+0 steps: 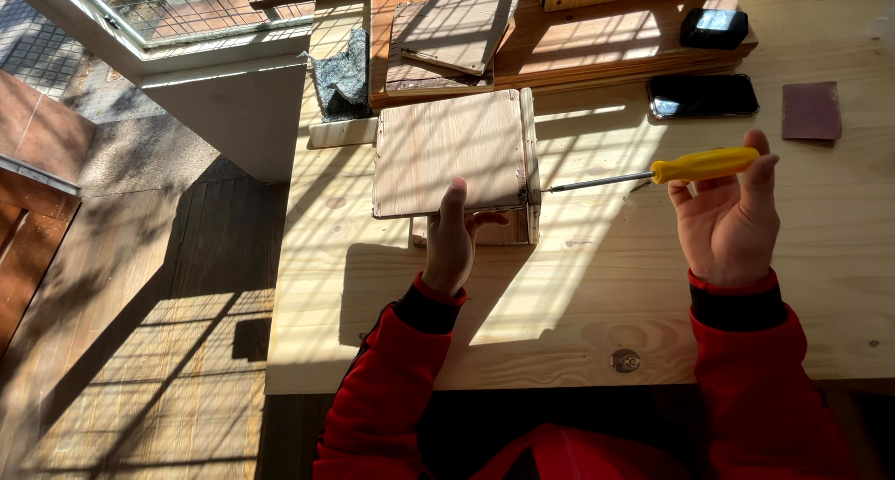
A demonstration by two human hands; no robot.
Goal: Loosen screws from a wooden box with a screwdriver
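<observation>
A small wooden box (447,149) stands on the pale wooden table (597,284). My left hand (454,238) grips its near edge, thumb on the top panel. My right hand (729,214) holds a yellow-handled screwdriver (701,165) by the handle. The metal shaft points left and its tip meets the box's right side near the lower corner. Both sleeves are red with dark cuffs.
A black phone (702,95) and a reddish square of sandpaper (810,111) lie at the right. A black block (713,27) sits behind them. Wooden boards (452,33) are stacked at the back, grey foam (343,77) at the left. The table's left edge drops to a wooden floor (140,349).
</observation>
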